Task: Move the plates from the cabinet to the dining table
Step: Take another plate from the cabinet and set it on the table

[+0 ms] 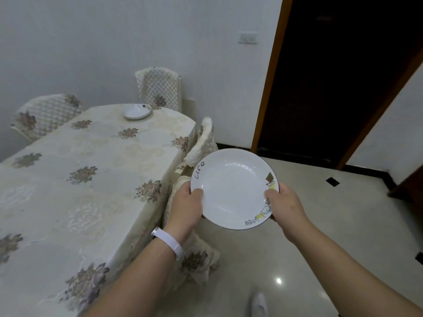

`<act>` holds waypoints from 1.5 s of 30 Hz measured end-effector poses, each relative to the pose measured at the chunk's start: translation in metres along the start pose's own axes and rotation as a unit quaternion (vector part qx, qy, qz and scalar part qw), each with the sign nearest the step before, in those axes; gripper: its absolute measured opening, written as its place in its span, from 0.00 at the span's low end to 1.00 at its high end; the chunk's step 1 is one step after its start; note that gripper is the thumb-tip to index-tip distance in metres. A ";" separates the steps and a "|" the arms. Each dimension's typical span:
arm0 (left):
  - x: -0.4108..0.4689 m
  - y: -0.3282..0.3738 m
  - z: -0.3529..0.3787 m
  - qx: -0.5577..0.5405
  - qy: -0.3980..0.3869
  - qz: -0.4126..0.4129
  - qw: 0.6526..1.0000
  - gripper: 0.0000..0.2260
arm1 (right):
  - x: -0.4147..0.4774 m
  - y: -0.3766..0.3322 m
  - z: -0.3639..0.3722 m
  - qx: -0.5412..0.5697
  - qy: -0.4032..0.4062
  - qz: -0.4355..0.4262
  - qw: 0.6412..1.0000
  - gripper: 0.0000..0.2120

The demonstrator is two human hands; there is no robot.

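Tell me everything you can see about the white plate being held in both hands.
The round glossy white plate looks ceramic, shallow and dished, with a thin dark rim line. "Life" is written on its left rim; a yellow-and-grey cartoon runs along its right rim. It is empty, held in the air, tilted toward the camera, beside the cloth-covered dining table. The left hand grips its left edge and the right hand its right edge, thumbs on top.
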State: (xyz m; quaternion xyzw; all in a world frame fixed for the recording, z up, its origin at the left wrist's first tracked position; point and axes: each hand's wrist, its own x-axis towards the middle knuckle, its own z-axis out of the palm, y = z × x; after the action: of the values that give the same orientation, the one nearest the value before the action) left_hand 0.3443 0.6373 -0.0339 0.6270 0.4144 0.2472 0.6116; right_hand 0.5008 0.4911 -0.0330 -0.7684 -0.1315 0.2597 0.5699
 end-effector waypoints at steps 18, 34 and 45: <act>0.234 0.062 0.128 0.020 0.142 -0.017 0.990 0.10 | 0.318 -0.071 -0.008 -0.035 -0.136 -0.036 0.989 0.13; 0.340 0.069 0.136 -0.027 0.232 -0.018 0.972 0.11 | 0.446 -0.112 0.047 -0.079 -0.200 -0.071 0.974 0.12; 0.461 0.035 0.057 -0.099 0.255 -0.092 0.957 0.09 | 0.529 -0.134 0.179 -0.138 -0.244 -0.070 0.957 0.11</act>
State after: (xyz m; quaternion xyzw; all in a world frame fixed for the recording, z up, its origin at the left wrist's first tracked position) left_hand 0.6446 0.9875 -0.0980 0.4385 0.5855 0.3816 0.5651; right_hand 0.8545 0.9411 -0.0767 -0.7421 -0.3545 0.3777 0.4254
